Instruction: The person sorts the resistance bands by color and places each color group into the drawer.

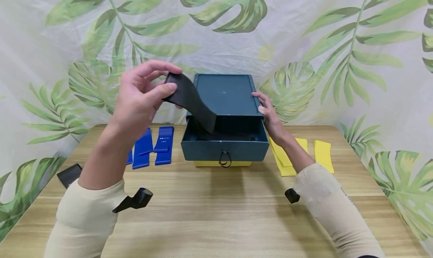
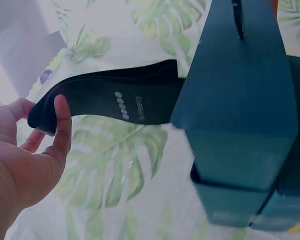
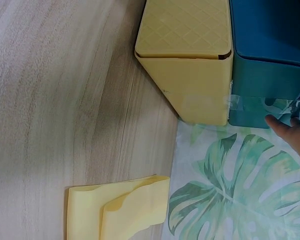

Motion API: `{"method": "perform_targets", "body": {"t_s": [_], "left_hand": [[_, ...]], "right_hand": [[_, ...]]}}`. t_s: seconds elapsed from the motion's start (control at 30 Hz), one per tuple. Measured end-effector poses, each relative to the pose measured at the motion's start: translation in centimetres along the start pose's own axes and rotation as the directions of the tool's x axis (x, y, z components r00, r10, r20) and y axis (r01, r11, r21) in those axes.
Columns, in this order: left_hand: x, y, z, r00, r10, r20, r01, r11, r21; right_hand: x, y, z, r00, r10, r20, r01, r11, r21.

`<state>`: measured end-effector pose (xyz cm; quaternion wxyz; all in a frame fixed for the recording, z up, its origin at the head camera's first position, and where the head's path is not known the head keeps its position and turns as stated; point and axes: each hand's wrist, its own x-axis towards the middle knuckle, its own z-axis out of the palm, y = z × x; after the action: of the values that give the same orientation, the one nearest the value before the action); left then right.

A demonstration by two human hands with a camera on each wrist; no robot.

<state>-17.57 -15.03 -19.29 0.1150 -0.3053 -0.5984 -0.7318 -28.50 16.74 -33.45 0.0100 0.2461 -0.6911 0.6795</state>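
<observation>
My left hand (image 1: pixel 135 92) pinches one end of a black resistance band (image 1: pixel 191 98) between thumb and fingers, up to the left of a dark teal drawer box (image 1: pixel 224 94). The band slopes down to the right, its lower end over the pulled-out drawer (image 1: pixel 206 149). In the left wrist view, a row of white dots and small lettering show on the band (image 2: pixel 100 97). More black material (image 1: pixel 230 136) lies inside the drawer. My right hand (image 1: pixel 272 119) rests against the box's right side, fingertips at its top edge.
Under the teal box is a yellow box (image 3: pixel 185 85). Blue bands (image 1: pixel 164 145) lie to the left and yellow bands (image 1: pixel 323 156) to the right on the wooden table (image 1: pixel 216 216). A black piece (image 1: pixel 69 175) lies at the table's left edge. A leaf-print cloth (image 1: pixel 230 51) hangs behind.
</observation>
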Motion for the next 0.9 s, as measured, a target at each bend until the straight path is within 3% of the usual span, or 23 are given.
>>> {"method": "perform_targets", "body": {"t_s": [0.3,0.6,0.77,0.9], "left_hand": [[1.8,-2.6,2.6,0.991,-0.085,0.101,0.072,0.989,0.128],[2.7,-4.5,5.1,0.948,-0.255,0.192,0.198,0.941,0.273],[3.3,-5.1,6.5,0.927,-0.290,0.239,0.229,0.940,0.252],[3.5,-5.4,7.3,0.922,-0.283,0.265,0.228,0.948,0.222]], "right_hand": [[0.1,0.2,-0.1,1.000,0.001,0.002,-0.001,1.000,0.005],[0.1,0.2,-0.2,1.000,0.008,0.005,-0.008,1.000,0.011],[0.0,0.0,-0.2,1.000,0.007,0.011,-0.007,1.000,0.012],[0.0,0.0,-0.3,1.000,-0.012,0.014,0.012,1.000,0.022]]}}
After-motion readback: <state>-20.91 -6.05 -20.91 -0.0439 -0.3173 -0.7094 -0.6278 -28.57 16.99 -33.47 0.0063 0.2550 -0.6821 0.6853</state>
